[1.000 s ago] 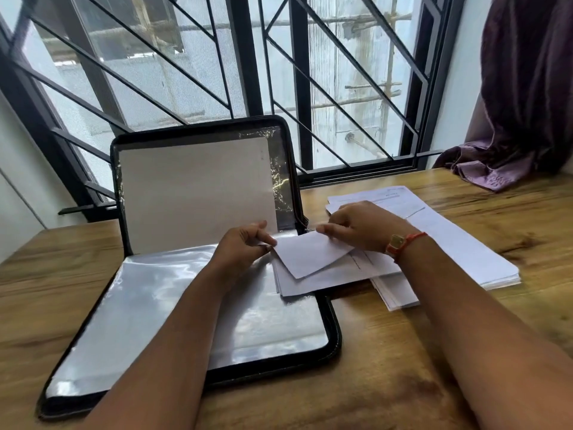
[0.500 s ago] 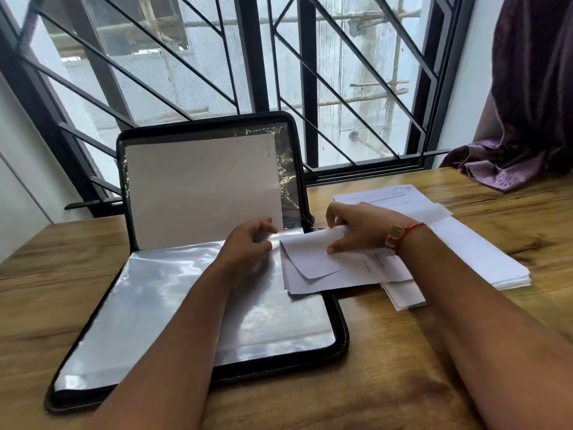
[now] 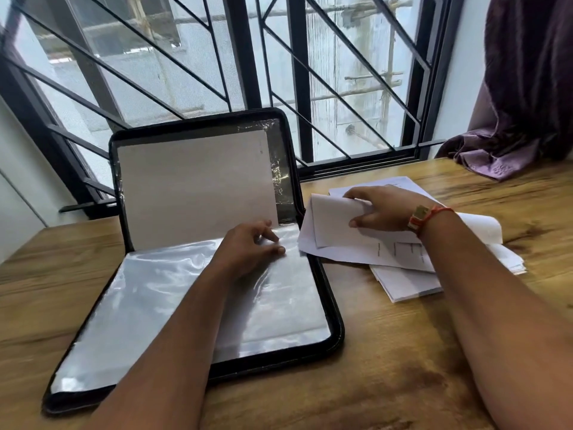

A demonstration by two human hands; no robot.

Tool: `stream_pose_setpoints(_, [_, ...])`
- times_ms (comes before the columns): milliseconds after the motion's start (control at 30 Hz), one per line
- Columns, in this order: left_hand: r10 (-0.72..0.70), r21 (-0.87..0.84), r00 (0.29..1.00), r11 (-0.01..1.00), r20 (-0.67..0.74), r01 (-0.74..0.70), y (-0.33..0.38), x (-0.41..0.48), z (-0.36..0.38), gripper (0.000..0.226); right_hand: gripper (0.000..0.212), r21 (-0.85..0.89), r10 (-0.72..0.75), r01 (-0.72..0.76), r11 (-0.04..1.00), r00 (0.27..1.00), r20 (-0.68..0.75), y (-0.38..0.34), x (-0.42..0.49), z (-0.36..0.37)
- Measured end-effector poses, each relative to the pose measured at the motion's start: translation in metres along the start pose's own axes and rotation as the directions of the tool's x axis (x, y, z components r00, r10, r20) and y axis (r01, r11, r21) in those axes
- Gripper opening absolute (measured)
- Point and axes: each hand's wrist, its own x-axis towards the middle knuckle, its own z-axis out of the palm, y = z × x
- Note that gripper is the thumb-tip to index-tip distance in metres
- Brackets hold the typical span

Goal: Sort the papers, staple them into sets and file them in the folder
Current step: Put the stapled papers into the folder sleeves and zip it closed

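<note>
My right hand (image 3: 384, 209) is clamped round a bent sheaf of smooth white papers (image 3: 331, 221) just right of the black zip folder (image 3: 336, 330), over the loose stack (image 3: 403, 283). My left hand (image 3: 248, 249) rests bent fingers on the folder's glossy, crinkled sleeve (image 3: 173, 302) (whether it pinches the film I cannot tell). The grained wooden table (image 3: 403, 367) meets a black-barred window (image 3: 310, 72), with a purple curtain (image 3: 527, 103) far right and bare wood near me beside the folder's rounded edge.
</note>
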Motion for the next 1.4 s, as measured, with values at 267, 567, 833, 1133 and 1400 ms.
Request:
stream_pose_setpoints(267, [0.044,0.126,0.999,0.991,-0.005,-0.043,-0.002,0.004,-0.003,0.016,0.055,0.062,0.030,-0.032,0.998,0.999,0.023,0.007,0.001,-0.002])
stream_pose_setpoints(567, [0.047,0.178,0.998,0.983,0.042,-0.054,0.005,0.002,-0.004,0.024,0.054,0.092,0.006,-0.016,0.996,0.995,0.101,-0.005,0.003,0.004])
stream_pose_setpoints(833, [0.063,0.151,0.997,0.986,0.050,-0.070,0.002,0.005,-0.003,0.024,0.057,0.037,-0.064,0.057,0.998,0.972,0.225,-0.030,0.000,0.008])
stream_pose_setpoints(1133, [0.059,0.064,0.997,0.996,0.059,-0.063,-0.008,0.010,0.000,0.029,0.064,0.055,-0.235,0.230,0.972,0.908,0.347,-0.061,-0.012,0.013])
stream_pose_setpoints(1400, [0.055,0.083,0.994,0.995,0.094,-0.063,-0.007,0.011,0.002,0.021,0.072,0.021,-0.276,0.280,0.960,0.926,0.257,-0.072,-0.016,0.018])
